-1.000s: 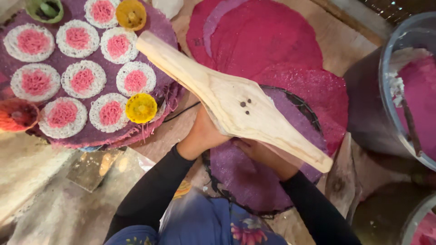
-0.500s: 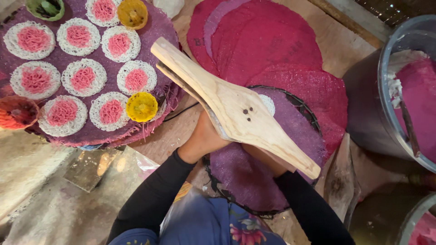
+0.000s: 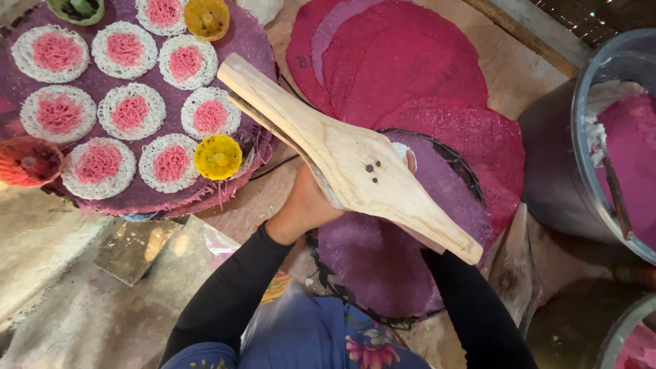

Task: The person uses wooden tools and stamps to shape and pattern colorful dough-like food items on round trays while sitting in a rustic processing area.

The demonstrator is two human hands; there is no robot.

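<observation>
A person in black sleeves holds a long pale wooden press, two hinged paddles laid one on the other, slanting above a round purple woven mat. The left hand is closed around the press from below, near its wide middle, fingers tucked out of sight under the wood. The right hand is almost wholly hidden beneath the press's lower end; only a fingertip shows at the far edge of the wood, so I cannot tell how it grips. Whatever sits between or under the paddles is concealed. Beyond the press, overlapping pink and magenta mats fan across the wooden floor. To the press's left, a round purple tray carries white lacy noodle rounds with pink centres, a yellow cup nearest the press, another yellow cup at the top edge, an orange cup cut off at the left edge, and a green cup cropped at the top. To the press's right, a large grey tub of pink dough runs off the frame. Compared with half a second ago, the press has tilted slightly and its narrow handle end has swung a little nearer the tray, while the hands have kept their places.
</observation>
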